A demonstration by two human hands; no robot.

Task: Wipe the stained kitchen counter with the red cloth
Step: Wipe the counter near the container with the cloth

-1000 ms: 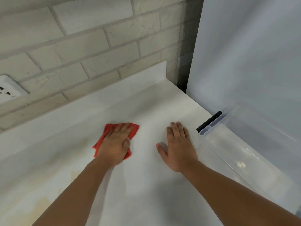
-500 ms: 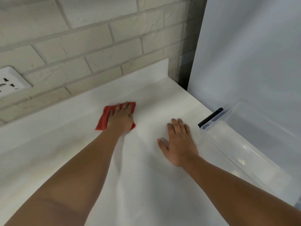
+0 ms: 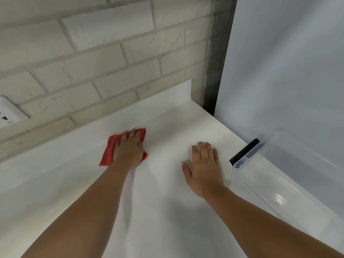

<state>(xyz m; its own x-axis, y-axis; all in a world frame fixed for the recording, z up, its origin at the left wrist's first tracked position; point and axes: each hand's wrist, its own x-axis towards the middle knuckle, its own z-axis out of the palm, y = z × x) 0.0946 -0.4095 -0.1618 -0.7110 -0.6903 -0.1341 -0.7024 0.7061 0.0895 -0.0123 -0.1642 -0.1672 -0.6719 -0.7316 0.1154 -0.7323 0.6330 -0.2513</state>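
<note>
My left hand (image 3: 128, 148) lies flat on the red cloth (image 3: 108, 155) and presses it onto the white counter (image 3: 163, 211), near the low backsplash. The cloth shows to the left of the hand and past the fingertips. My right hand (image 3: 202, 168) rests palm down on the bare counter to the right, fingers together, holding nothing. No stain shows clearly on the counter around the hands.
A clear plastic box (image 3: 279, 183) with a black latch (image 3: 244, 151) stands at the counter's right edge, against a grey-white panel (image 3: 288, 71). A brick wall (image 3: 93, 53) rises behind the backsplash, with a wall socket (image 3: 9, 114) at far left.
My left hand has pushed the red cloth away from me toward the backsplash and slightly right. My right hand has stayed planted on the counter.
</note>
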